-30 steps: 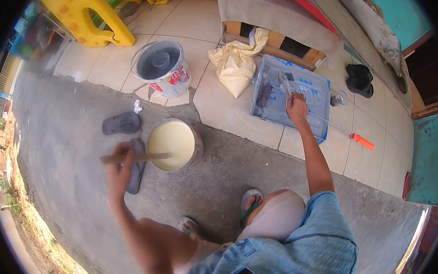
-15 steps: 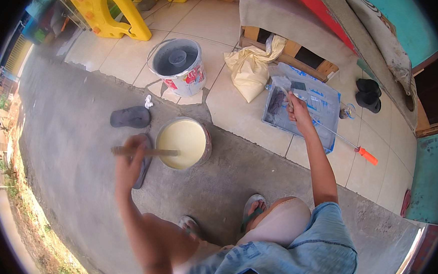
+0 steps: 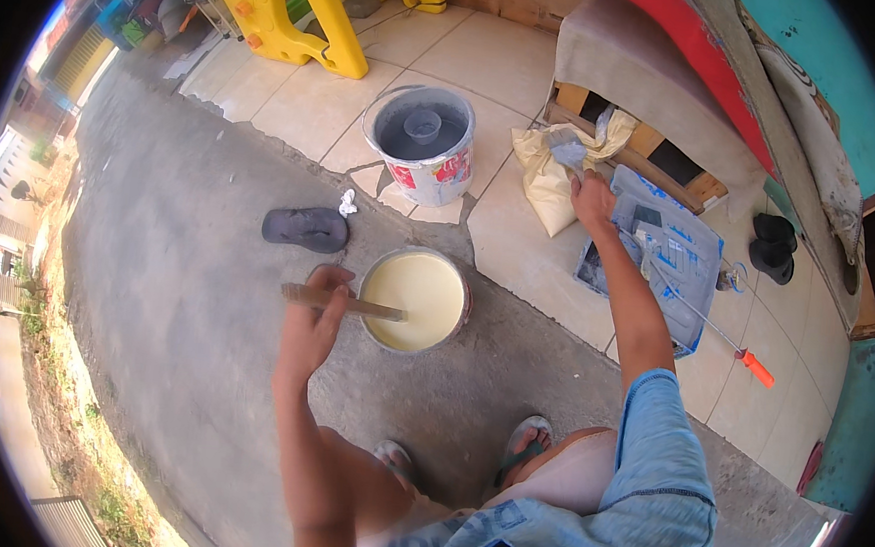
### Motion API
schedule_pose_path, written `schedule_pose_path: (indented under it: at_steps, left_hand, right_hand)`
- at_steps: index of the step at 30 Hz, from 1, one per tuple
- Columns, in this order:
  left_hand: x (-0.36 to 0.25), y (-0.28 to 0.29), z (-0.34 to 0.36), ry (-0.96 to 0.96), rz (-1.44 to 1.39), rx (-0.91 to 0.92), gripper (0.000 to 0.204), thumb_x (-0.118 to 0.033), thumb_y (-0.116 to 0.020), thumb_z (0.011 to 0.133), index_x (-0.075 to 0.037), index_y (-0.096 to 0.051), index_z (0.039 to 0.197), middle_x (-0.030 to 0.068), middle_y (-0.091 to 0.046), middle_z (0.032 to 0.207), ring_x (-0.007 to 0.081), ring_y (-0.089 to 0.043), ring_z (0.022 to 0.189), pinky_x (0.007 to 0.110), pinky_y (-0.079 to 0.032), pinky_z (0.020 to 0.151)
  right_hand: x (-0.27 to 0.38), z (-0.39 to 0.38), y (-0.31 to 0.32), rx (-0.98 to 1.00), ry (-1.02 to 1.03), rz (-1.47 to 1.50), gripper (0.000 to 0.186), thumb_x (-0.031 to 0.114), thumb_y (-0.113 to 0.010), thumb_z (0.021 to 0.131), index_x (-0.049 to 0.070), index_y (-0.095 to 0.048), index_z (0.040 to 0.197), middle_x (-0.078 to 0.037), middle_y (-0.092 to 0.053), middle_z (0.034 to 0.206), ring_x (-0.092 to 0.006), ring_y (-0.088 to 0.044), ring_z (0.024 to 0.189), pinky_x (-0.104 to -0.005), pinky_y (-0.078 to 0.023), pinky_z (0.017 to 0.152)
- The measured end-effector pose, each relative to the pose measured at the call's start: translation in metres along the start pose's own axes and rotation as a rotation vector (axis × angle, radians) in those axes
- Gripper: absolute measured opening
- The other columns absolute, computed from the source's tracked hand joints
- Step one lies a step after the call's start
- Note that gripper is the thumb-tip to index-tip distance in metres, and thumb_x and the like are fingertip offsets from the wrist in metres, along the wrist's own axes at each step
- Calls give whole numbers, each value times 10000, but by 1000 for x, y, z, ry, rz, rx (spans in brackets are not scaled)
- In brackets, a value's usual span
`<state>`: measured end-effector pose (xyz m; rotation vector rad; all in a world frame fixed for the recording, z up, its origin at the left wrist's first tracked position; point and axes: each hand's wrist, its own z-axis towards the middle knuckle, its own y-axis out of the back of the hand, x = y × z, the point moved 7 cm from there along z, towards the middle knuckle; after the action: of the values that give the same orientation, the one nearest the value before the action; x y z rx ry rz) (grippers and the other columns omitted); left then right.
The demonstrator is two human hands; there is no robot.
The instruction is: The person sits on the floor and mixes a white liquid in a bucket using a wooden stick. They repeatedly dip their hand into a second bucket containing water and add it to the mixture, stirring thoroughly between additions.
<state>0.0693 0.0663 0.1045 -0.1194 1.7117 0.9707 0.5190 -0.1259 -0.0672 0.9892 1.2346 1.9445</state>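
Observation:
My left hand (image 3: 317,318) is closed around a flat wooden stick (image 3: 350,304). The stick's far end dips into cream-coloured paint (image 3: 424,295) inside a round can (image 3: 465,320) on the concrete. In my right hand (image 3: 594,201) is a paintbrush (image 3: 568,149) with a greyish head, held up so that it overlaps the pale yellow bag (image 3: 547,195) in view. Just below that hand lies a grey paint tray (image 3: 694,251) streaked with blue. A paint roller with an orange handle (image 3: 755,368) rests across the tray's near side.
A white bucket (image 3: 433,181) with dark grey contents and a small cup (image 3: 423,124) stands beyond the paint can. A dark slipper (image 3: 305,228) lies left of it. Farther off are a yellow plastic play frame (image 3: 341,42), a cloth-covered wooden box (image 3: 640,75) and black shoes (image 3: 774,246).
My right hand has moved the paintbrush off the tray to before the yellow bag. The view has shifted left. My left hand still holds the stick in the paint.

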Motion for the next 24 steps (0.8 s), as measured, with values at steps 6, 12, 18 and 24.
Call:
schedule_pose_path:
  at_steps: [6, 12, 18, 24]
  left_hand:
    - [5, -6, 5, -26, -122, 27, 211, -141, -480, 968, -22, -571, 1116, 33, -586, 873, 117, -537, 827, 277, -433, 746]
    - [0, -10, 6, -32, -124, 65, 194, -128, -479, 973, -24, -564, 1113, 37, -575, 875, 120, -531, 831, 277, -433, 752]
    - [3, -5, -1, -40, -138, 44, 167, -110, -487, 973, -23, -559, 1096, 38, -561, 883, 125, -517, 830, 278, -428, 753]
    - [2, -6, 1, -33, -174, 69, 144, -108, -476, 980, -32, -556, 1072, 29, -544, 884, 121, -506, 845, 266, -420, 755]
  right_hand:
    - [1, 4, -20, 31, 11, -97, 336, 334, -620, 887, 11, -641, 977, -187, -640, 978, -331, -619, 967, -417, -525, 804]
    - [-8, -5, -8, -6, -39, -65, 350, 351, -633, 872, 19, -643, 983, -173, -635, 1008, -327, -613, 963, -428, -518, 817]
    - [-21, -37, 50, -173, 94, -20, 367, 338, -671, 842, 46, -635, 1061, -146, -633, 1006, -333, -595, 966, -428, -498, 814]
    - [-156, -111, 71, 259, -384, -336, 733, 526, -764, 703, 64, -534, 1224, -162, -598, 1190, -334, -561, 1128, -493, -409, 941]
